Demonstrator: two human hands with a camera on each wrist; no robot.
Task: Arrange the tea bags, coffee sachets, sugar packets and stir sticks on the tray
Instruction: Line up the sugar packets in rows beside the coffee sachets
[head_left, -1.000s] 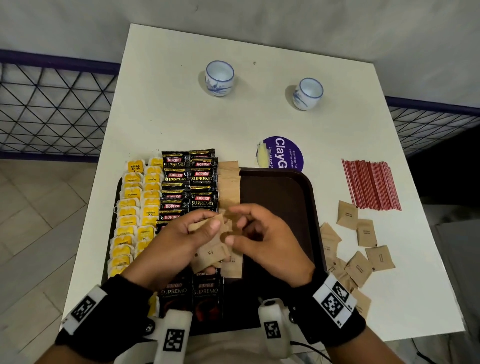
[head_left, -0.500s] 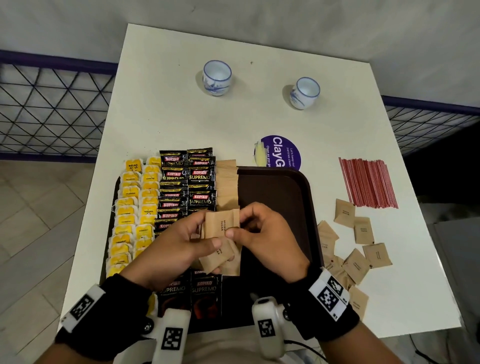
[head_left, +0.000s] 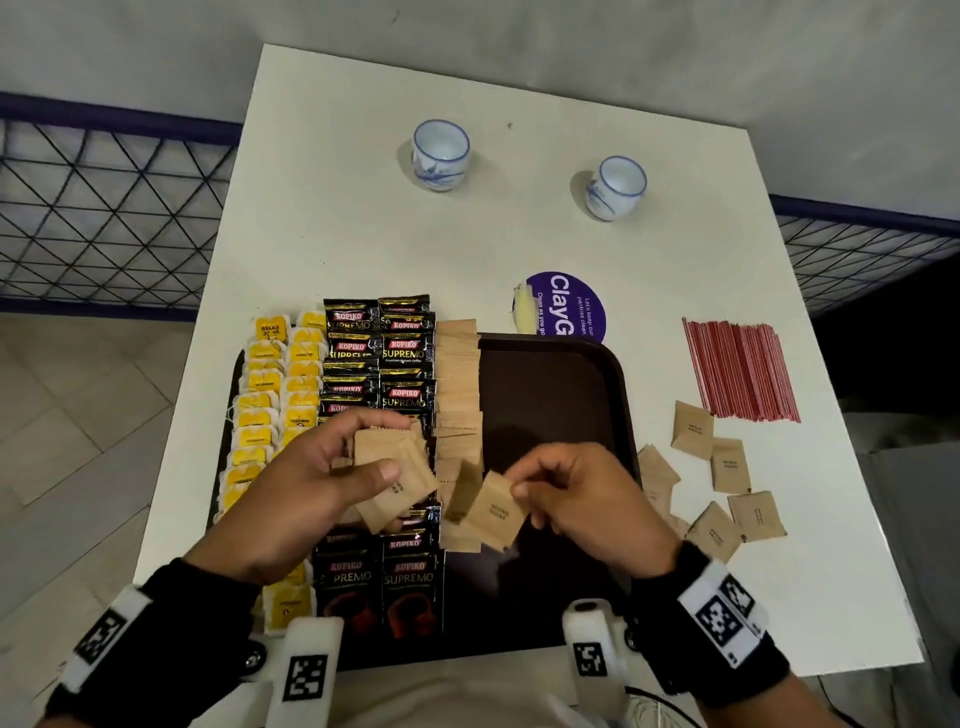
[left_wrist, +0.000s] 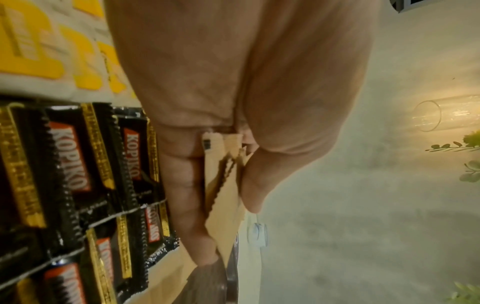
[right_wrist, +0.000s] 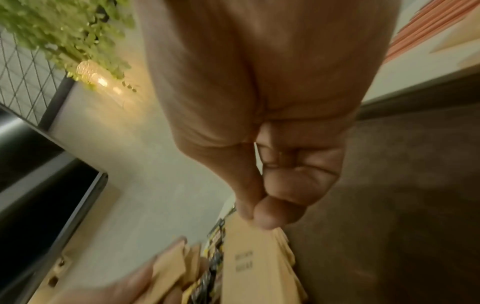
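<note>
A dark brown tray (head_left: 561, 395) carries yellow tea bags (head_left: 265, 410) at its left, black Kopiko coffee sachets (head_left: 379, 353) beside them, then a column of brown sugar packets (head_left: 457, 384). My left hand (head_left: 311, 488) holds a small stack of brown sugar packets (head_left: 395, 467) above the coffee sachets, the stack (left_wrist: 223, 185) pinched between thumb and fingers. My right hand (head_left: 576, 493) pinches one sugar packet (head_left: 493, 512) by its corner, low over the near end of the sugar column; its printed face (right_wrist: 246, 263) hangs below my fingertips.
Loose sugar packets (head_left: 722, 488) lie on the white table (head_left: 363, 218) right of the tray. Red stir sticks (head_left: 737, 369) lie in a bundle beyond them. Two blue-and-white cups (head_left: 440, 155) stand at the far side, a purple sticker (head_left: 569, 306) near the tray's far edge.
My hands have drawn apart. The right hand pulled one packet off the stack and moved it right and down toward the sugar column; the left keeps the rest.
</note>
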